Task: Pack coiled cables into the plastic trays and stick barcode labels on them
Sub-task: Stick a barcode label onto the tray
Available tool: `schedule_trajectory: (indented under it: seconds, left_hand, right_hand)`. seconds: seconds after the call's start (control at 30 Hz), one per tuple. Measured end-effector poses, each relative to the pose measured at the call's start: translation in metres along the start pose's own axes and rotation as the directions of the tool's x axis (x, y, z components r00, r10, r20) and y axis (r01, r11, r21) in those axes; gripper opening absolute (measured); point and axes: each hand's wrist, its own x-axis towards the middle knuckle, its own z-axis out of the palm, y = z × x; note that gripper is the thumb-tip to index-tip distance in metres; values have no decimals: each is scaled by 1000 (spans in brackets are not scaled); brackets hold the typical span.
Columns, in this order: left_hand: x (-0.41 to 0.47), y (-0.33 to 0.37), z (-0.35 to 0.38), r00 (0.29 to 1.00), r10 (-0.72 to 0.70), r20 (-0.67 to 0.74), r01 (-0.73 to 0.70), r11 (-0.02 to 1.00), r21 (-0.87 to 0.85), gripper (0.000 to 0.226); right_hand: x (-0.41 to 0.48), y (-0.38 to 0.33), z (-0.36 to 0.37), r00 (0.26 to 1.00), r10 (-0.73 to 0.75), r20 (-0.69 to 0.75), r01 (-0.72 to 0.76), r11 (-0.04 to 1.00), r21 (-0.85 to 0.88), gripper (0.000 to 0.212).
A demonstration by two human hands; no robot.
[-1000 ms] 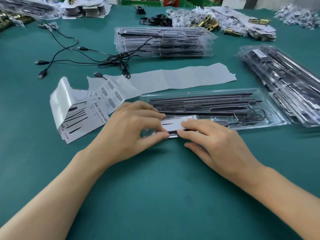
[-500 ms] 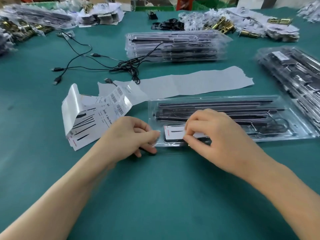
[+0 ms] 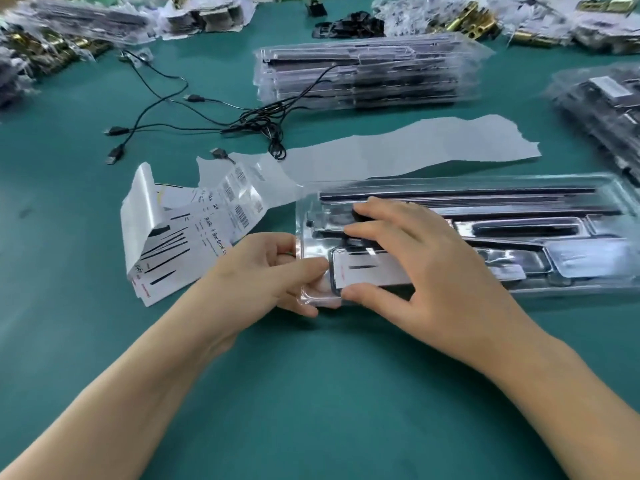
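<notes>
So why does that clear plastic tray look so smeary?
Head view: motion blur smears the long clear plastic tray; glare whitens its near-left corner, which the left hand pinches; the right hand and green table look sharper.

I saw a green table [image 3: 311, 393] with a clear tray [image 3: 568, 237] lying near me, stretched out to the right. Just left of it lay a curled label sheet [image 3: 194, 244], and behind both a torn white paper strip [image 3: 415, 147]. Farther back black cables [image 3: 258, 123] sprawled, one running onto a stack of trays [image 3: 363, 74]. A second stack [image 3: 602, 109] sat at the right edge. Bagged brass parts [image 3: 467, 20] and black clips [image 3: 349, 26] lined the far side.
</notes>
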Motion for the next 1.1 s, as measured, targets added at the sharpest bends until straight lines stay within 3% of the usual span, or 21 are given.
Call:
schedule_trajectory:
  seconds: [0.4,0.63,0.83,1.1]
  left_hand:
    - [1,-5,4,999,30,-17,-30,1000,8,10]
    - [0,-3,6,999,23,-28,-24,998,-55,7]
    - [-1,1,-1,999,16,-37,-22,987,-156,14]
    - [1,2,-1,997,73,-39,-82,930,-359,22]
  right_hand:
    - [-2,1,0,999,-24,-33,24,1000,-16,65]
    - [-4,5,-3,997,-81,-12,80,993,-91,81]
    - [-5,13,-9,962,-159,-223,114,972,-203,39]
    - [-9,12,-5,852,-293,-433,212,951,-226,7]
